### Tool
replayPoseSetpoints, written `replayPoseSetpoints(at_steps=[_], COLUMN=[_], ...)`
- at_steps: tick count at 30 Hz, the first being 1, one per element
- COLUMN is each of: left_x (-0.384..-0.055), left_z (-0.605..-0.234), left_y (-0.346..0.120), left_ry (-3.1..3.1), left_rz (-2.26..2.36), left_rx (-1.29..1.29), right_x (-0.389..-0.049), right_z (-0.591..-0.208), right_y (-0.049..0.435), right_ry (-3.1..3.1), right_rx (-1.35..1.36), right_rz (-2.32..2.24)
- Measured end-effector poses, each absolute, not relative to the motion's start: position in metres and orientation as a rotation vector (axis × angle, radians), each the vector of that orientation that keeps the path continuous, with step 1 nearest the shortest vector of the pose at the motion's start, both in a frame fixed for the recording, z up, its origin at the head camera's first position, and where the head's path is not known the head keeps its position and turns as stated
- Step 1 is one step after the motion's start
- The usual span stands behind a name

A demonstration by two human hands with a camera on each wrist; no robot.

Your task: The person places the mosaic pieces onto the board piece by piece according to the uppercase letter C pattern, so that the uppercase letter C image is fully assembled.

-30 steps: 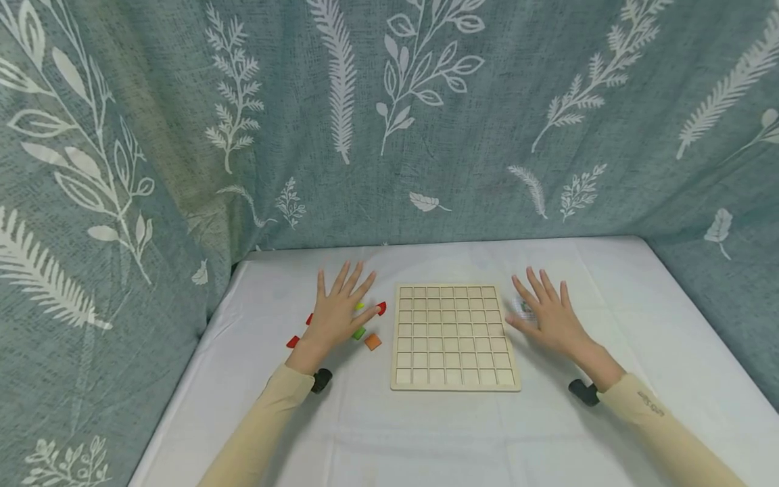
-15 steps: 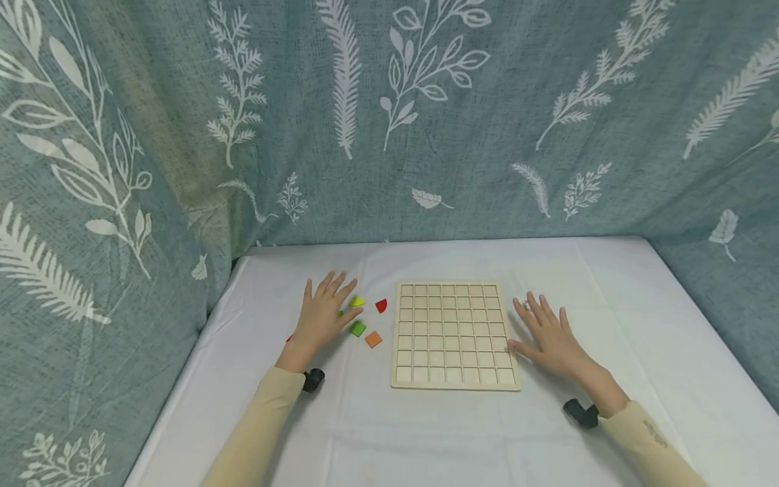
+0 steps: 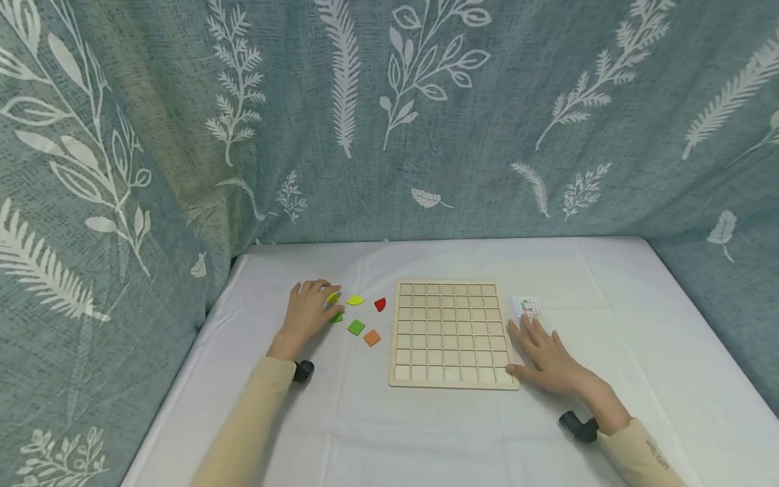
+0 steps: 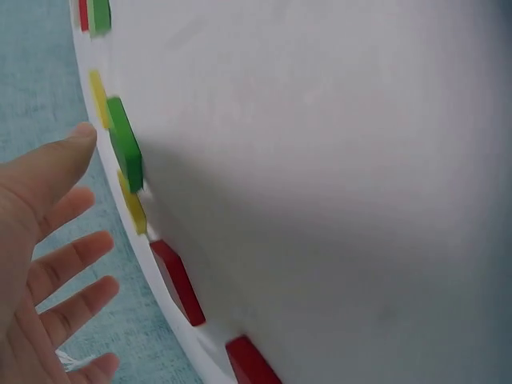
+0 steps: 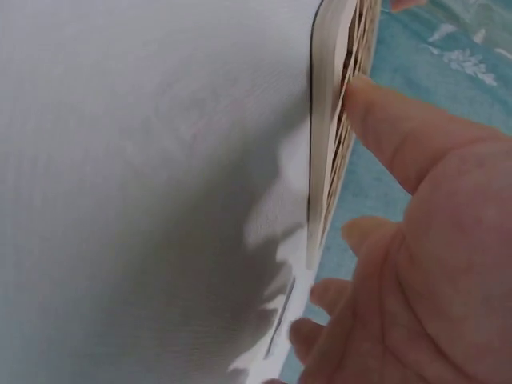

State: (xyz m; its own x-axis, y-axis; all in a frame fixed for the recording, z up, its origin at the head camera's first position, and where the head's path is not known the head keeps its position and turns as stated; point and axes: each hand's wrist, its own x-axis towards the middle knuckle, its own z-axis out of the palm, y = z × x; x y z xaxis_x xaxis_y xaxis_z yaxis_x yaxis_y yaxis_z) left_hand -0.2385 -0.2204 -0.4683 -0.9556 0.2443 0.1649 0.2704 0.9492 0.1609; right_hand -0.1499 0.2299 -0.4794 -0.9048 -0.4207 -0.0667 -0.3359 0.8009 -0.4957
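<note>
My left hand [image 3: 306,312] hovers over the left group of small coloured tiles, fingers loosely bent, holding nothing. By its thumb are a green tile [image 4: 125,144] and a yellow tile [image 4: 133,204]. Two red tiles [image 4: 178,282] lie farther along in the left wrist view; the hand hides them from the head view. Another yellow tile [image 3: 356,299], a red quarter-round tile [image 3: 380,304], a second green tile [image 3: 356,327] and an orange tile [image 3: 372,337] lie to its right. My right hand [image 3: 550,362] is spread, its thumb at the right edge of the wooden grid board [image 3: 453,387].
A small printed card [image 3: 526,306] with a grid pattern lies just beyond the right fingertips. White cloth [image 3: 426,439] covers the table. A leaf-patterned blue-green curtain [image 3: 389,189] hangs behind and at the sides.
My left hand has moved left and lowered toward the tiles, its fingers bending, uncovering more tiles. The right hand has come nearer along the board's side, uncovering the card.
</note>
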Motion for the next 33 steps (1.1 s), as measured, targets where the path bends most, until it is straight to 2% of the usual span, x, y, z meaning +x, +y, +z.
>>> replayPoseSetpoints(at_steps=[14,33], left_x=[-0.251,-0.251], left_z=[-0.467,-0.468], left_y=[-0.237,-0.231], left_ry=[-3.064,-3.037], left_rz=[-0.272,-0.298], left_rx=[-0.371,-0.337], right_x=[-0.144,-0.146], right_z=[-0.481,-0.49], right_y=[0.231,0.235], right_ry=[2.739,2.758], right_rx=[-0.544,-0.557], right_rz=[-0.765,-0.758])
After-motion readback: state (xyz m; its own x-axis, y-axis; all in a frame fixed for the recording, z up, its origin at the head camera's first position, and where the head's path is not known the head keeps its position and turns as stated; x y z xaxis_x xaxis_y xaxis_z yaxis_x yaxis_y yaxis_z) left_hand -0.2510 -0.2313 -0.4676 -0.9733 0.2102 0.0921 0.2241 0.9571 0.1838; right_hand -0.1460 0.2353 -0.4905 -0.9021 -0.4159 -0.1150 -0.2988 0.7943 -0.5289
